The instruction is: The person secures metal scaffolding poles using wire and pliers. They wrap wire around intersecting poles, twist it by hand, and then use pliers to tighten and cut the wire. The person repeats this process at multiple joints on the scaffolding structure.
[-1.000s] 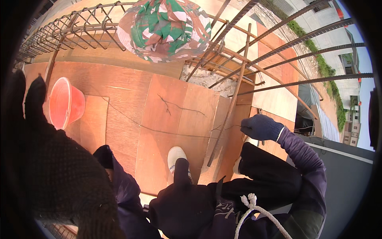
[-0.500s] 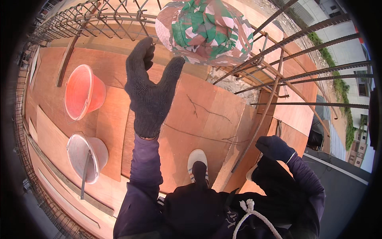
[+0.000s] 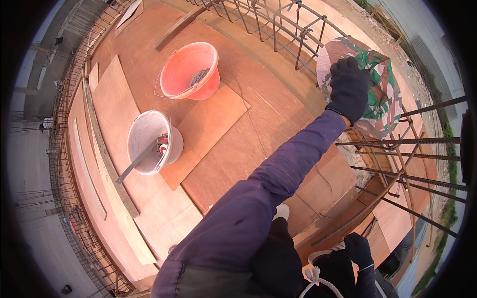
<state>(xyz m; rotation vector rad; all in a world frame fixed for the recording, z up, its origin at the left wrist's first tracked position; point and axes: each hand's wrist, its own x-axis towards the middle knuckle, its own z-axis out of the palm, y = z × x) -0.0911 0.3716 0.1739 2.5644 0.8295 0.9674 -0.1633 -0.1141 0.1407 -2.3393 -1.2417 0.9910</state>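
My left hand point(image 3: 350, 89), in a dark knit glove, reaches out to the upper right. Its fingers are curled onto the top of a green, brown and white camouflage hat point(image 3: 380, 107), which sits by the steel bars; what is beneath the hat is hidden. My right hand point(image 3: 358, 251), also in a dark glove, is closed near my knee at the lower right. Whatever it holds, if anything, cannot be made out. Close by, a long bent steel rod point(image 3: 365, 213) runs at a slant over the boards.
A red bucket point(image 3: 191, 69) contains a grey bundle. Below it, a whitish bucket point(image 3: 154, 141) holds a metal bar point(image 3: 136, 164) and other items. Tied rebar point(image 3: 276, 32) lines the far edge; ribbed bars point(image 3: 422, 179) jut in from the right. A timber strip point(image 3: 107, 149) lies left.
My left hand has gone from spread and raised to closed on the hat. The view has swung, shifting the buckets rightward in the picture. My right hand stays closed.
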